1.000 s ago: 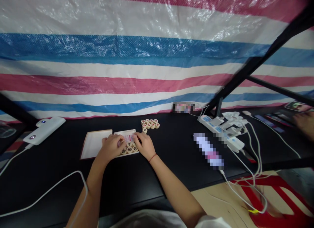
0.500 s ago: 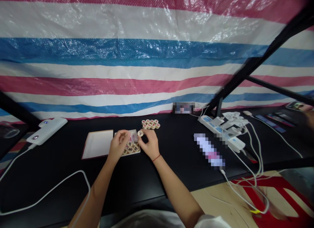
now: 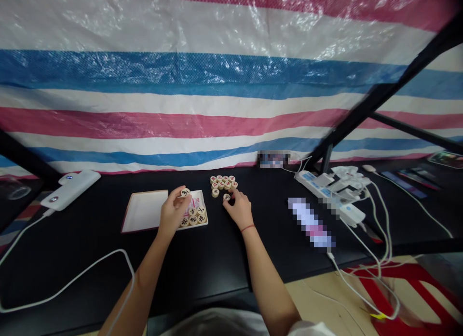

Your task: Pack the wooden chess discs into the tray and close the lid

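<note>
Discs [image 3: 185, 193] in both hands, guys: left hand [image 3: 172, 212] has one in a snug pinch grip by the white box [image 3: 197, 225], left of lower centre; right hand [image 3: 241, 209] grip's pinched around another disc [image 3: 226, 197] below frame centre, near red-marked pieces [image 3: 221, 185] on the bench [image 3: 202, 263].

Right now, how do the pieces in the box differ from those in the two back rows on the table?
The box pieces bear black characters; the back-row pieces bear red ones. The box pieces lie inside the white box; the back-row pieces lie on the black table, farther back. Both are pale round discs, characters facing up.
</note>
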The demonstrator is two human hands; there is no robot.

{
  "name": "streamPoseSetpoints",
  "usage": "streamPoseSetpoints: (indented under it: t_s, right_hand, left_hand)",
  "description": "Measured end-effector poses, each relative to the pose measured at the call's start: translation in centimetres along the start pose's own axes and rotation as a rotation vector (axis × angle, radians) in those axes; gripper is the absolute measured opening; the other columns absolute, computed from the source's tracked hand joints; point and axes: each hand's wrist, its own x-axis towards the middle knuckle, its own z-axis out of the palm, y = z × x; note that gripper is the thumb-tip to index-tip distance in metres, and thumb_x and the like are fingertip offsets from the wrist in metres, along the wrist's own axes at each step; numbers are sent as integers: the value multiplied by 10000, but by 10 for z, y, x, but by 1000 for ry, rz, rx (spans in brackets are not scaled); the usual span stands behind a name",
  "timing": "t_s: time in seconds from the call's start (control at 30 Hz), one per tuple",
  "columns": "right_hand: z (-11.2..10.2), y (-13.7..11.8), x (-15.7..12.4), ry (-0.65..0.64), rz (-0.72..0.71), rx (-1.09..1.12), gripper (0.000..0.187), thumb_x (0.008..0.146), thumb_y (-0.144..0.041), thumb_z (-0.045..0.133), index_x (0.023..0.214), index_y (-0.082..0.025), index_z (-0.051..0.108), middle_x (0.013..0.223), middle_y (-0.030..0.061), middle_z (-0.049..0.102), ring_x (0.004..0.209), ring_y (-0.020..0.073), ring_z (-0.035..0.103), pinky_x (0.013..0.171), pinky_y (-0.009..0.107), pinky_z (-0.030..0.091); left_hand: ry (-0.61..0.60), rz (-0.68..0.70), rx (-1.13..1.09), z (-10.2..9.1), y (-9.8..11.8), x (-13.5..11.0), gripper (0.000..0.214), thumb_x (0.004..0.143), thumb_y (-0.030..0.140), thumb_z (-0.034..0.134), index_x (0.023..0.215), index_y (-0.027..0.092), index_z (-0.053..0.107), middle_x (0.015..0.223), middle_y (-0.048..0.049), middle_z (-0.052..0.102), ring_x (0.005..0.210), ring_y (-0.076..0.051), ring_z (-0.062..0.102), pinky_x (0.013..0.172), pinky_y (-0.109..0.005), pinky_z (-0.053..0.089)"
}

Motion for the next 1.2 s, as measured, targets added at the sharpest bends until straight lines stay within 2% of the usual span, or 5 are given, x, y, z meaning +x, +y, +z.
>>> streamPoseSetpoints:
  t_s: [0.33, 0.5, 0.73, 1.0, 1.2]
  right_hand:
    - [-6, -28, -5, 76, -163, 268, 155, 873, -234, 515, 920, -194, 657, 864, 59, 673, 789, 190, 572, 769, 314, 444]
    - [-10, -59, -20, -75, -331, 575, 194, 845, -348, 597, 961, -204, 654, 860, 35, 681, 743, 160, 585, 761, 294, 487]
    - [-5, -66, -26, -107, -264, 696, 179, 816, -306, 608, 954, -201, 653, 893, 34, 693, 756, 152, 615, 749, 281, 511]
    - [-10, -40, -9, 131, -203, 366, 210, 805, -211, 541, 989, -194, 641, 957, 66, 678, 878, 208, 596, 846, 362, 472]
    - [-1, -17, -2, 25, -96, 159, 209, 798, -151, 532, 951, -213, 659, 977, 63, 678, 887, 225, 584, 819, 348, 452]
  left_hand:
    - [-112, 369, 483, 4, 0, -9, 307, 818, 368, 614, 1084, 218, 636, 783, -1, 640, 714, -146, 621, 728, -271, 515]
    - [-216, 514, 579, 9, -3, -12, 223, 842, 221, 563, 1058, 218, 617, 872, -23, 661, 802, -160, 633, 777, -281, 507]
    - [-256, 623, 638, 8, -6, -12, 237, 866, 175, 545, 1096, 204, 593, 935, -48, 679, 884, -179, 637, 823, -298, 499]
    - [-164, 694, 659, 6, 0, -10, 272, 896, 264, 533, 1158, 202, 580, 859, -40, 671, 829, -185, 637, 813, -327, 500]
    - [-144, 709, 652, 2, 6, -10, 237, 913, 246, 486, 1119, 210, 597, 803, -19, 671, 769, -161, 642, 765, -288, 501]
